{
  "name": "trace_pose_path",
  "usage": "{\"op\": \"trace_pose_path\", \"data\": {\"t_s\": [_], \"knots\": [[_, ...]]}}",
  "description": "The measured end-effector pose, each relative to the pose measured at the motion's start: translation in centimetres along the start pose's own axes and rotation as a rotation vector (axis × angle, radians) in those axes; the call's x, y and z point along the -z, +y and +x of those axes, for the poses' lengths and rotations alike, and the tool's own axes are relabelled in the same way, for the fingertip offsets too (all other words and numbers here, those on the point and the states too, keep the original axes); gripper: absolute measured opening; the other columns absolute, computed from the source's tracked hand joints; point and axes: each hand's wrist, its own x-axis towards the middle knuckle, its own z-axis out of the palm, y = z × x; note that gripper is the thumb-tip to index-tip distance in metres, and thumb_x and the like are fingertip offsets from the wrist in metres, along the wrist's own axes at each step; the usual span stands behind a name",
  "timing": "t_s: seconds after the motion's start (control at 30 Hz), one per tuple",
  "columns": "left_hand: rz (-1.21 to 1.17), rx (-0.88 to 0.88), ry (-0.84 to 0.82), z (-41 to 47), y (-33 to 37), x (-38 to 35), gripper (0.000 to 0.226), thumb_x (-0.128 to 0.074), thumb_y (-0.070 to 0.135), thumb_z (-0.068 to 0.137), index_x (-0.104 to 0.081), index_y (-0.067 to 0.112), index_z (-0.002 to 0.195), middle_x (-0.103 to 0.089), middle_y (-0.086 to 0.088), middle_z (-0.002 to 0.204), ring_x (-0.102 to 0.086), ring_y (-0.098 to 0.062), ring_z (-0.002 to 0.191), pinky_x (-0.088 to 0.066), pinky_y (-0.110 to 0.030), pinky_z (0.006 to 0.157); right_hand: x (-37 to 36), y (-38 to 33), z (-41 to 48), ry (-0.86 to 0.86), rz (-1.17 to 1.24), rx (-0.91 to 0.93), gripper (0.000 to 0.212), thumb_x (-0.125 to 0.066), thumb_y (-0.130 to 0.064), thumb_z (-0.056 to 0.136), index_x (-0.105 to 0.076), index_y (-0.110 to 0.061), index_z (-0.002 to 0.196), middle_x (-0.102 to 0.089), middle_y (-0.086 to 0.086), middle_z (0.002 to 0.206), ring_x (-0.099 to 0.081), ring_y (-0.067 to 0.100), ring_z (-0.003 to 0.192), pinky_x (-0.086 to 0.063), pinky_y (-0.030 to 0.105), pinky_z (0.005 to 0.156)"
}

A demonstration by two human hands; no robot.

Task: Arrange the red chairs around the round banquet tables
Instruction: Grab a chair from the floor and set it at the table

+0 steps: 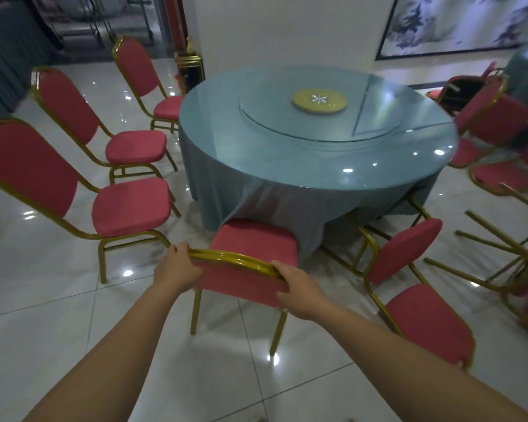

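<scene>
A red chair with a gold frame [250,248] stands in front of me, its seat pushed under the hanging cloth of the round banquet table [317,166]. My left hand [177,269] grips the left end of its backrest top rail. My right hand [299,287] grips the right end of the same rail. Three red chairs [128,205] line the table's left side, facing it. Another red chair [421,315] stands to my right, turned away from the table.
A glass turntable with a yellow disc [319,100] sits on the table top. At the right, several red chairs [500,178] are stacked and tipped, gold legs sticking out. A white pillar [272,35] rises behind the table. Glossy tile floor [58,300] lies around me.
</scene>
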Motion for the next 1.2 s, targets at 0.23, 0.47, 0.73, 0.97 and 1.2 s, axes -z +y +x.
{"op": "trace_pose_path", "data": {"t_s": [0.23,0.47,0.73,0.97,1.2], "knots": [[0.152,-0.289,-0.146,-2.7,4.0,-0.2,0.075,-0.065,0.04,0.083,-0.029,0.041,0.149,-0.025,-0.006,0.157,-0.019,-0.032,0.145,-0.021,-0.048,0.117,-1.1,2.3,-2.3,-0.061,0.142,-0.028,0.058,-0.059,-0.036,0.091,-0.035,-0.05,0.142,-0.052,-0.012,0.135,-0.05,0.015,0.12,-0.04,0.043,0.109],[0.043,-0.624,-0.338,-7.0,16.9,-6.6,0.083,-0.067,0.044,0.078,-0.024,0.047,0.149,-0.019,0.003,0.161,-0.014,-0.024,0.148,-0.02,-0.045,0.116,2.3,12.7,-8.5,0.068,0.327,-0.25,0.063,-0.063,-0.035,0.093,-0.036,-0.038,0.15,-0.039,-0.005,0.155,-0.039,0.016,0.139,-0.037,0.028,0.106],[-0.097,-0.599,-0.519,-13.6,31.3,-17.3,0.074,-0.066,0.029,0.086,-0.03,0.032,0.151,-0.03,-0.002,0.156,-0.027,-0.024,0.143,-0.028,-0.041,0.116,9.3,27.4,-18.1,0.369,0.514,-0.46,0.054,-0.066,-0.03,0.091,-0.048,-0.032,0.143,-0.051,-0.007,0.145,-0.05,0.009,0.123,-0.039,0.024,0.097],[-0.185,-0.548,-0.563,-18.1,42.3,-26.0,0.066,-0.068,0.025,0.088,-0.038,0.032,0.146,-0.035,-0.002,0.153,-0.037,-0.022,0.137,-0.034,-0.039,0.111,13.7,38.9,-23.6,0.511,0.549,-0.57,0.057,-0.066,-0.032,0.091,-0.047,-0.028,0.145,-0.05,-0.004,0.146,-0.046,0.015,0.133,-0.035,0.022,0.099],[0.04,-0.669,-0.575,-18.1,48.5,-32.4,0.072,-0.067,0.035,0.086,-0.033,0.033,0.149,-0.029,0.001,0.157,-0.025,-0.024,0.144,-0.03,-0.049,0.116,16.0,45.6,-26.1,0.444,0.327,-0.699,0.065,-0.06,-0.045,0.091,-0.039,-0.03,0.15,-0.044,-0.004,0.152,-0.042,0.02,0.138,-0.034,0.04,0.113]]}}
